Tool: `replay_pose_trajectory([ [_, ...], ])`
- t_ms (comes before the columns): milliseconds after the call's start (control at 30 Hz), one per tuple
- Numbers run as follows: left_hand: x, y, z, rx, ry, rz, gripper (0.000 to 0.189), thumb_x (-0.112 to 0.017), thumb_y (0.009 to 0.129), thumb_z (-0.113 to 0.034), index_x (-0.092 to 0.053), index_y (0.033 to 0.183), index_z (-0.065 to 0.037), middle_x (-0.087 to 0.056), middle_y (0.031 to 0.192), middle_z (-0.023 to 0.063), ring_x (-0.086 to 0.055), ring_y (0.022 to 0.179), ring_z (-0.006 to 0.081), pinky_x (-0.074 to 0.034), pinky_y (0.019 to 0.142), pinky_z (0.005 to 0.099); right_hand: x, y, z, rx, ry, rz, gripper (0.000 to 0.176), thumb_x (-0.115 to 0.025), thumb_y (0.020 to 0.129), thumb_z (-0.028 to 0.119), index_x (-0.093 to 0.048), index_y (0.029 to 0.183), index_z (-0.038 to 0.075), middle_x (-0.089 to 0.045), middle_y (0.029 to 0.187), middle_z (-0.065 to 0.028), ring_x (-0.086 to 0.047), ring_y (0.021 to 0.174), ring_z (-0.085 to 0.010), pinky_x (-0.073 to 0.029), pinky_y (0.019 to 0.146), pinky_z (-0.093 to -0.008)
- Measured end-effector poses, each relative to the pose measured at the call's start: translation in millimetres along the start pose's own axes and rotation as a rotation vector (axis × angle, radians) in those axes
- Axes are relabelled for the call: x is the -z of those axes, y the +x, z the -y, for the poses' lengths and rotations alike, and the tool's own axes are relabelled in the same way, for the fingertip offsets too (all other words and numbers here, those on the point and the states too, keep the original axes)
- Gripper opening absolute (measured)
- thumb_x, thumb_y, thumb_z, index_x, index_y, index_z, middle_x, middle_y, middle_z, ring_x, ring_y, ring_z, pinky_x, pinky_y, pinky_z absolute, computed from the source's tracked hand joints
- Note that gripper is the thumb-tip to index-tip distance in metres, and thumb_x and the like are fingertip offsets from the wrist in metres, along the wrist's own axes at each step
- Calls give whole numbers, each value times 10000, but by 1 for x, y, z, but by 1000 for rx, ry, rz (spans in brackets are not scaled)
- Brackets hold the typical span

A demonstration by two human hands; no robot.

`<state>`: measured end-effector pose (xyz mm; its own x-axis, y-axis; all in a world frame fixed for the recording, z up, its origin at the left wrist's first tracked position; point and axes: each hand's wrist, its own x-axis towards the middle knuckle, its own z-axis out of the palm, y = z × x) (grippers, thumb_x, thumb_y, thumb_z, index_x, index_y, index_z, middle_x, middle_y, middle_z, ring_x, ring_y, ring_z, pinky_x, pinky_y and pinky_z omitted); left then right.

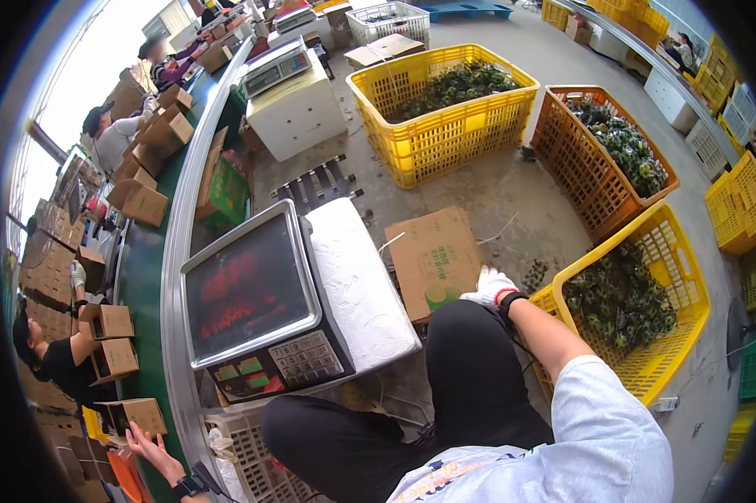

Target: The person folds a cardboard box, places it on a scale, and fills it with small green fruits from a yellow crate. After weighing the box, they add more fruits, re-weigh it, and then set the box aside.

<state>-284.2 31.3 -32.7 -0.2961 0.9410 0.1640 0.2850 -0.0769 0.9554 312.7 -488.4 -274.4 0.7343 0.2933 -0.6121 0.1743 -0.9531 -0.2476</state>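
Observation:
My left hand [153,453], bare and with a watch at the wrist, reaches over the green conveyor belt [147,289]. Its fingers are spread beside a small open cardboard box [140,414], close to the box's lower edge. My right hand [489,287] wears a white glove and has a red band and a black band at the wrist. It rests by my knee at the lower right corner of a flat brown carton [428,251] with green printing, its fingers stretched along the edge.
A digital scale [248,289] stands on a white foam block [361,285] before me. Yellow crates [445,138] and an orange crate [587,163] hold dark green bundled produce. Several people work across the belt, one person [51,352] near small boxes.

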Motion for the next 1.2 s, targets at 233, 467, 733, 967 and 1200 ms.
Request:
replay_pose_trajectory([
  [233,-173,-229,-122,-322,-126,917,603,-589,1009,-371,-364,1509,-121,-544,1264,79,-582,1102,162,-469,890,306,49,-33,42,324,322,-355,657,-667,915,291,-434,1496,89,-647,1282,-262,-615,1200,-420,-493,1003,-470],
  [467,-292,-373,-102,-276,-76,1632,852,-680,995,-276,-145,1604,-14,-474,1427,250,-574,1249,285,-542,931,357,128,-69,-27,464,1172,-680,544,-614,1007,235,-446,1489,46,-657,1304,-136,-660,1068,-212,-524,928,-330],
  [733,-304,-413,-142,45,-371,1729,363,-624,1012,-203,-585,1245,72,-689,1180,94,-662,1019,186,-536,861,299,148,-185,-7,475,787,-232,781,-621,999,444,-294,1577,32,-434,1560,-193,-481,1394,-295,-386,1149,-402],
  [967,-225,-416,-203,-1075,360,1605,299,-599,898,-165,-620,1156,-16,-660,961,306,-615,920,514,-512,801,543,207,-197,86,923,776,-558,1046,-704,889,583,-162,1616,64,-267,1629,-238,-304,1503,-334,-233,1230,-375],
  [1200,-189,-418,-224,-1008,315,1672,282,-560,941,-224,-629,1130,-26,-671,912,291,-633,893,502,-507,790,548,215,-208,102,793,699,-303,981,-653,880,679,-278,1565,85,-411,1527,-228,-405,1431,-327,-306,1181,-377],
])
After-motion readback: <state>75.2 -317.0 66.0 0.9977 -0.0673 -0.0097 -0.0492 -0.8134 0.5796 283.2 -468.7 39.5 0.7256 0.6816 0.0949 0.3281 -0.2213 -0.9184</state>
